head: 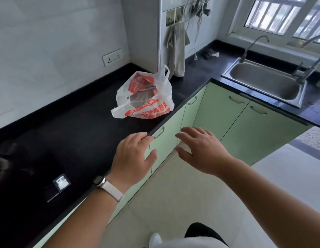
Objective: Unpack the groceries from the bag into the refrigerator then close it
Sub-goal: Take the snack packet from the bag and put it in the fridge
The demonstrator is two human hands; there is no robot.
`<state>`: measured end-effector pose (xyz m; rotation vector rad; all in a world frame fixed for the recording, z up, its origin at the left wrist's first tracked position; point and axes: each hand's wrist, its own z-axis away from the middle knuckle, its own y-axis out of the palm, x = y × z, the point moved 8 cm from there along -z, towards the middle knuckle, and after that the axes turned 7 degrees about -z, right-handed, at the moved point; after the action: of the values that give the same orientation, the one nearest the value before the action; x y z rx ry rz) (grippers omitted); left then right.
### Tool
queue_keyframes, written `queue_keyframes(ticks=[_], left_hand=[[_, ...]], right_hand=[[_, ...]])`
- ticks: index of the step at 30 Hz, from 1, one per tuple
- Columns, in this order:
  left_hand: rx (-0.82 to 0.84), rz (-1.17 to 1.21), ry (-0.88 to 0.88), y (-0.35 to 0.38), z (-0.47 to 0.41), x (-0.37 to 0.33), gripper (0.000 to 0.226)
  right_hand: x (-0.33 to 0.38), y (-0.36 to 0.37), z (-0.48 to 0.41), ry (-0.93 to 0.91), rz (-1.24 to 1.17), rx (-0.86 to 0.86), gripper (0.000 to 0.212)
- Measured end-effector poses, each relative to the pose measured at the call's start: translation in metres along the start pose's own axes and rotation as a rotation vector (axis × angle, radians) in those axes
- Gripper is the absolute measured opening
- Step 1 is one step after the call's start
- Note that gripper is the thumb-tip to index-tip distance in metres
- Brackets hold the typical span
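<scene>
A white plastic grocery bag (146,97) with orange-red print sits on the black countertop (75,133), near its front edge. Packaged goods show through its open top. My left hand (132,156), with a watch on the wrist, hovers over the counter's front edge, fingers relaxed and holding nothing. My right hand (200,151) is held out beside it over the green cabinet fronts, fingers spread and empty. Both hands are short of the bag and apart from it. No refrigerator is in view.
A steel sink (264,83) with taps sits at the right under a window. Light green cabinet doors (218,111) run below the counter. A cloth (177,51) hangs on the white wall column behind the bag. A cooktop (21,167) lies at the left. A wall socket (112,57) is behind.
</scene>
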<state>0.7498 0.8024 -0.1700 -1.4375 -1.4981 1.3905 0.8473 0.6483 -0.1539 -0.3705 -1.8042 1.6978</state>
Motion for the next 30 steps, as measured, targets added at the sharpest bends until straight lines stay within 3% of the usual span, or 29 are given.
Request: queue_keyframes(ticks=[8, 23, 30], left_hand=[[0.057, -0.053, 0.012, 0.026, -0.063, 0.013, 0.048], [0.139, -0.129, -0.137, 0.072, -0.244, -0.003, 0.048], [0.198, -0.129, -0.188, 0.092, -0.288, -0.005, 0.046]], right_hand=[[-0.042, 0.003, -0.063, -0.022, -0.045, 0.003, 0.052], [-0.181, -0.013, -0.226, -0.179, -0.183, 0.072, 0.055], [-0.219, -0.015, -0.263, -0.211, -0.190, 0.080, 0.045]])
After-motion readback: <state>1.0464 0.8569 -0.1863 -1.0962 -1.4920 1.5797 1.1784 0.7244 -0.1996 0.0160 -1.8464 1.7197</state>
